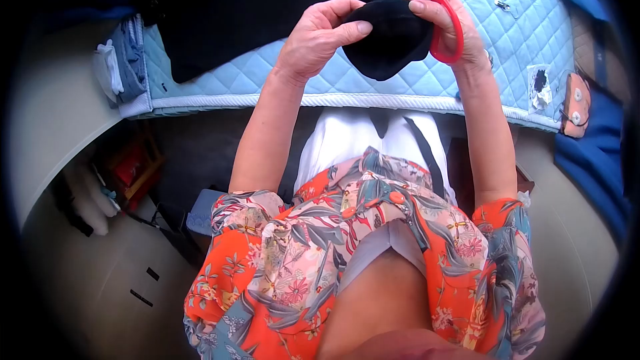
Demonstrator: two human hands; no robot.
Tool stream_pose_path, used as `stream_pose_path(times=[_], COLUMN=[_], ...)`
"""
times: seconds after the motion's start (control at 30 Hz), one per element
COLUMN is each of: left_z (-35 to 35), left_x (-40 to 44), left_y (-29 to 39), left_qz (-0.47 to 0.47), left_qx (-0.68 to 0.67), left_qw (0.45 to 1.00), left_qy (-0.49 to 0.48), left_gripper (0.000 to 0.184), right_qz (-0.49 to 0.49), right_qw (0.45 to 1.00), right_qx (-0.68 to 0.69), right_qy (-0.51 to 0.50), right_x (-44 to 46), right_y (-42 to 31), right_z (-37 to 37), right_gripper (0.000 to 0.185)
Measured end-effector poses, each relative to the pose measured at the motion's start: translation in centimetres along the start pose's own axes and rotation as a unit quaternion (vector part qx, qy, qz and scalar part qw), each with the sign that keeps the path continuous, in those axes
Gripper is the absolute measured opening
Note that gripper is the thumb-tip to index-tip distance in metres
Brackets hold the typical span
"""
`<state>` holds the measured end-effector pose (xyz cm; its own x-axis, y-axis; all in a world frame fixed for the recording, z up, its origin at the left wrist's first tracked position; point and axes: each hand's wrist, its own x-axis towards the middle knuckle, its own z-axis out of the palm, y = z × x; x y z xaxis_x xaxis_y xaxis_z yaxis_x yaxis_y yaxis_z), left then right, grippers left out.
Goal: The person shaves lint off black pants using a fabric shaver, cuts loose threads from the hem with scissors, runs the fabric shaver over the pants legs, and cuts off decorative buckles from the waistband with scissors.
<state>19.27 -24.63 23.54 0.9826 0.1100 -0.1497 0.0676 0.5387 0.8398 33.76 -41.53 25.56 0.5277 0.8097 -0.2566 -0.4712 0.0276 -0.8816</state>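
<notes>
At the left end of the light-blue quilted surface (253,73) lie a folded grey-blue cloth (133,57) and, beside it, a white cloth (108,70). Two small clips (502,4) sit toward the far right corner. By the near right corner are a white paper (539,87) with dark bits and an orange-pink pad (577,105) with two pale round pieces. Blue fabric (597,153) hangs past the right edge; two dark strips (141,298) lie on the floor (93,293) at left.
</notes>
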Motion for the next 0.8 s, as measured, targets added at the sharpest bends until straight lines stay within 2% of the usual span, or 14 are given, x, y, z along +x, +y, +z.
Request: stream_pose_path(times=[0.27, 0.37, 0.43, 0.53, 0.63, 0.8], left_z=[0.4, 0.0, 0.4, 1.3, 1.1, 2.6], left_x=[-3.5, -3.2, -3.1, -2.5, -3.3, -3.1], left_y=[2.7, 3.0, 3.5, 4.2, 4.7, 5.1], left_qz=[-0.045, -0.057, -0.052, -0.044, -0.051, -0.038], left_qx=[-0.168, -0.187, -0.191, -0.194, -0.195, -0.150], left_qw=[0.985, 0.980, 0.980, 0.980, 0.979, 0.988], left_qy=[0.017, 0.023, 0.022, 0.024, 0.015, 0.009], left_gripper=[0.021, 0.021, 0.020, 0.019, 0.018, 0.018], right_qz=[-0.022, -0.036, -0.085, -0.195, -0.196, -0.157], right_qw=[0.999, 0.999, 0.982, 0.943, 0.953, 0.963], right_qx=[0.027, 0.012, -0.143, -0.249, -0.225, -0.206], right_qy=[0.018, 0.025, 0.086, 0.099, 0.051, 0.077], right_x=[-0.9, -1.7, -2.9, -4.9, -6.4, -4.7], right_y=[-0.3, -0.5, -2.6, -4.8, -6.4, -5.6], right_z=[3.8, 4.7, 4.7, 3.4, 5.2, 8.2], right_gripper=[0.040, 0.037, 0.034, 0.036, 0.039, 0.037])
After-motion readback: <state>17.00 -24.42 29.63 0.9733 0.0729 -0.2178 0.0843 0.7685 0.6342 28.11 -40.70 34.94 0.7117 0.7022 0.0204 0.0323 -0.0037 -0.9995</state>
